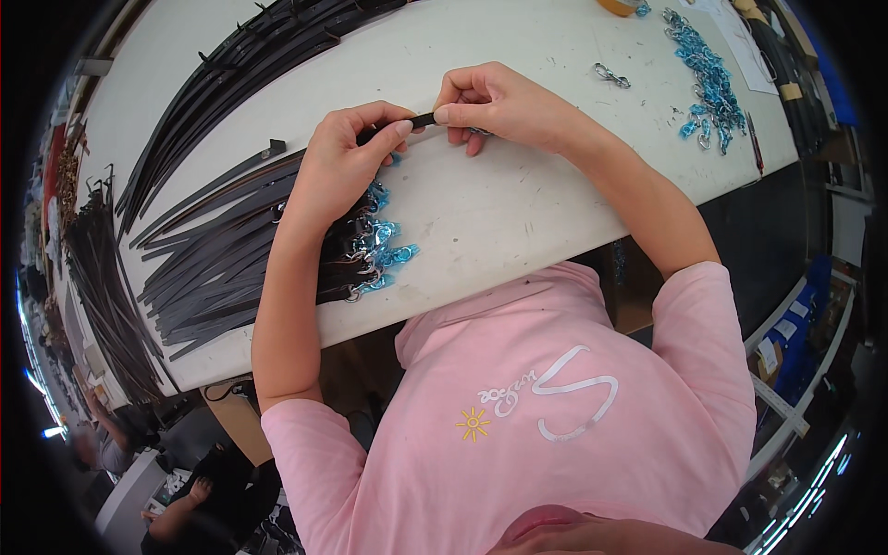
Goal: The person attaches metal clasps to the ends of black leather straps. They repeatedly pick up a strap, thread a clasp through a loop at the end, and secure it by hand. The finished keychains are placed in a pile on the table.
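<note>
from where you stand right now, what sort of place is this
Probably a workshop for straps or similar goods: bundles of dark straps lie on a long white table, with a heap of metal clips in blue wrapping toward its right end.

We see white table [518, 213]; at its far right, paper sheet [743, 51]. Slim pen-like tool [755, 143] near right edge; amber container [616, 7] cut off at top. Right, beyond table: metal rack [782, 407], blue bin-like thing [803, 319]. Lower left, we spot brown board [236, 424], co-worker in black [215, 499], blurred second person [111, 450].
</note>
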`<control>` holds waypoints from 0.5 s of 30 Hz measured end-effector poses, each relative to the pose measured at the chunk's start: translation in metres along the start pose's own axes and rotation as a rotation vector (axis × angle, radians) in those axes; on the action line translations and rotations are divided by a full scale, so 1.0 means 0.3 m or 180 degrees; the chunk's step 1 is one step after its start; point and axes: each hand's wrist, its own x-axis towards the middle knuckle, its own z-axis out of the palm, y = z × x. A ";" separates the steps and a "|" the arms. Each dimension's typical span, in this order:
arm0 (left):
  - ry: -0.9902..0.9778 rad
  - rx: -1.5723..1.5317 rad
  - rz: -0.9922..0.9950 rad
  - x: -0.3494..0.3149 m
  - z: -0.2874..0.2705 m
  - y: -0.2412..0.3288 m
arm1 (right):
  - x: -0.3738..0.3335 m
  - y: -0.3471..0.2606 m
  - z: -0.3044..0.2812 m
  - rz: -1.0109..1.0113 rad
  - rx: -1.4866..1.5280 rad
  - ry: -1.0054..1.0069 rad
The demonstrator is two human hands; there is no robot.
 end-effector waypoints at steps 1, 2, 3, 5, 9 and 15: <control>-0.0023 0.0020 -0.0030 -0.001 -0.002 0.006 | 0.000 0.001 -0.001 0.0000 -0.0034 -0.0008; -0.0045 0.0039 -0.0062 -0.002 -0.004 0.008 | -0.001 0.001 0.000 -0.0011 -0.0112 0.0001; -0.0044 0.0041 -0.0057 -0.002 -0.003 0.007 | -0.001 0.001 0.001 -0.0022 -0.0190 0.0009; -0.0038 0.0047 -0.0046 -0.002 -0.004 0.006 | -0.002 0.002 0.003 -0.0057 -0.0282 0.0026; -0.0004 0.0076 -0.0076 -0.005 -0.001 0.005 | -0.015 -0.011 0.006 -0.0088 -0.0459 0.0081; 0.0052 0.0157 0.0017 -0.006 0.003 0.004 | -0.018 -0.006 0.010 -0.0192 -0.0514 0.0165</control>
